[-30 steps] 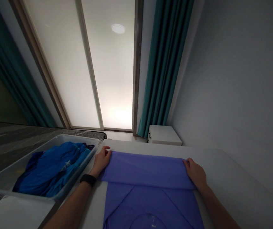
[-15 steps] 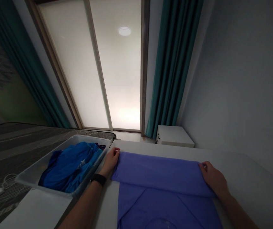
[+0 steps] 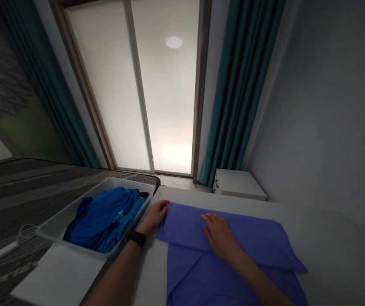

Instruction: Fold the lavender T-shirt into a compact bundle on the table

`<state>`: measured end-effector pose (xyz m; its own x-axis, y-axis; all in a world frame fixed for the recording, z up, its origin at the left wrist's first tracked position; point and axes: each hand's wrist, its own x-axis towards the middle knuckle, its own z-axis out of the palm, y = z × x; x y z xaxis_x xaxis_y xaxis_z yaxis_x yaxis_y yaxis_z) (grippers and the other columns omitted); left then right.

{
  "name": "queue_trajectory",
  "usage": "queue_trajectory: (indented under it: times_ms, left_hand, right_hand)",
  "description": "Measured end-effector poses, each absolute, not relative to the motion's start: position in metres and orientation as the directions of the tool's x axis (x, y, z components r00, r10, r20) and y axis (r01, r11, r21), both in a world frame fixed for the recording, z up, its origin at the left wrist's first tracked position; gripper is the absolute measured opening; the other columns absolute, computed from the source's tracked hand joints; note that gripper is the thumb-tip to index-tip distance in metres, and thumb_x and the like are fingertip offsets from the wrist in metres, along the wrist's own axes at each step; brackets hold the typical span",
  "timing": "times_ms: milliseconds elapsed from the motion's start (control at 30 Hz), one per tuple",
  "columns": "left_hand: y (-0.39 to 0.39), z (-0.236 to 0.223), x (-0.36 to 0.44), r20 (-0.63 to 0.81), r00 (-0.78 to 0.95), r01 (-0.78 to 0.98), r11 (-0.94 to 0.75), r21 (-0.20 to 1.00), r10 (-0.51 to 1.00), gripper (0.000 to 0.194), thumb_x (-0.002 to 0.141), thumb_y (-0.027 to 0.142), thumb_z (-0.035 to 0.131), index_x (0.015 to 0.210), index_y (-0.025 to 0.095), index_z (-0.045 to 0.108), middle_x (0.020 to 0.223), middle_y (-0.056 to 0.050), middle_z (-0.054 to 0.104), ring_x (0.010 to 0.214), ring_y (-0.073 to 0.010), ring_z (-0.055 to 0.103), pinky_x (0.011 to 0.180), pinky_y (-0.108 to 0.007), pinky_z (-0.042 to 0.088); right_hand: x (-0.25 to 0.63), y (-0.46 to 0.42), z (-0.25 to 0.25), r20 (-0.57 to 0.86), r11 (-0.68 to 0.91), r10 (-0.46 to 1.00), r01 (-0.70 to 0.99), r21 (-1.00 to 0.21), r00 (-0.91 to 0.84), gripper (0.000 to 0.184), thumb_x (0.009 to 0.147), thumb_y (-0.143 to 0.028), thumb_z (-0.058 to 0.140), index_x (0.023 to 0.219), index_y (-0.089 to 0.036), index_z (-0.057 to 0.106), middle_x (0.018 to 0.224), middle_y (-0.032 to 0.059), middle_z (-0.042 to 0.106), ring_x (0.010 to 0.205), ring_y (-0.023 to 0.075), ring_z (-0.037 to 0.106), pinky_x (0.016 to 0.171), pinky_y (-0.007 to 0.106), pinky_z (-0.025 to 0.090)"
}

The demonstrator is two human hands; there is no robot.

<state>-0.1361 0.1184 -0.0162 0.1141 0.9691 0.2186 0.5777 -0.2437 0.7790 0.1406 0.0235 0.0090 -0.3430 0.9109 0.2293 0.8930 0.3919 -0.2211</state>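
So nearest me, the soft, smooth purple fabric garment [image 3: 198, 280] is lying flat on the glossy-looking white tabletop [image 3: 335, 259], its near end running out of my view at the bottom. A wide band of it is lying doubled across the far part, with the band's ends poking out past the body underneath. My right hand [image 3: 220, 238] is resting on that band left of its middle, palm down, fingers stretched out and not pinching anything. Further up, my left hand [image 3: 154, 216] is sitting at the band's far left corner, fingers curled in close; honestly can't tell if they're gripping cloth or just touching it. I'm guessing this stuff is light, floppy and a bit slidey, nothing fragile, but it's probably wrinkling if anyone's dragging one layer over another. I'd be taking hold at the two far corners of the band, all layers pinched together, because grabbing the middle is likely making it sag. Off to my left, a translucent rectangular plastic bin [image 3: 47, 229] is holding crumpled bright-blue clothes [image 3: 106, 221], and beyond the table a small white boxy cabinet [image 3: 240, 185] is standing by a teal pleated curtain [image 3: 243, 89].
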Motion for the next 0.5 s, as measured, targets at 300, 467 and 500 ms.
queue_trajectory:
  times_ms: [300, 467, 500]
  left_hand:
    - [0.119, -0.024, -0.129, 0.252, 0.054, 0.542, -0.240, 0.806, 0.966, 0.022, 0.081, 0.023, 0.054, 0.094, 0.015, 0.070, 0.076, -0.004, 0.071, 0.069, -0.0159, 0.064, 0.067, -0.025, 0.048]
    - [0.120, -0.025, -0.127, 0.264, -0.005, 0.550, -0.218, 0.806, 0.964, 0.018, 0.082, 0.017, 0.052, 0.090, 0.016, 0.068, 0.078, -0.003, 0.070, 0.069, -0.0148, 0.064, 0.066, -0.024, 0.048]
    - [0.120, -0.025, -0.127, 0.265, -0.018, 0.553, -0.212, 0.806, 0.964, 0.018, 0.082, 0.017, 0.052, 0.089, 0.015, 0.068, 0.079, -0.004, 0.071, 0.070, -0.0147, 0.064, 0.067, -0.024, 0.048]
  right_hand:
    - [0.038, 0.058, 0.008, 0.250, 0.525, 0.847, 0.813, -0.254, -0.469, 0.047, 0.096, -0.024, 0.034, 0.140, -0.016, 0.047, 0.144, 0.0092, 0.050, 0.131, 0.0229, 0.042, 0.110, 0.036, 0.030]
    - [0.024, 0.066, -0.002, 0.241, 0.444, 0.891, 0.846, -0.296, -0.384, 0.047, 0.096, -0.027, 0.034, 0.139, -0.018, 0.050, 0.145, 0.0086, 0.050, 0.132, 0.0236, 0.041, 0.110, 0.037, 0.029]
    - [0.024, 0.065, -0.004, 0.237, 0.443, 0.892, 0.846, -0.296, -0.384, 0.047, 0.096, -0.029, 0.034, 0.140, -0.018, 0.048, 0.146, 0.0083, 0.048, 0.134, 0.0238, 0.040, 0.111, 0.038, 0.028]
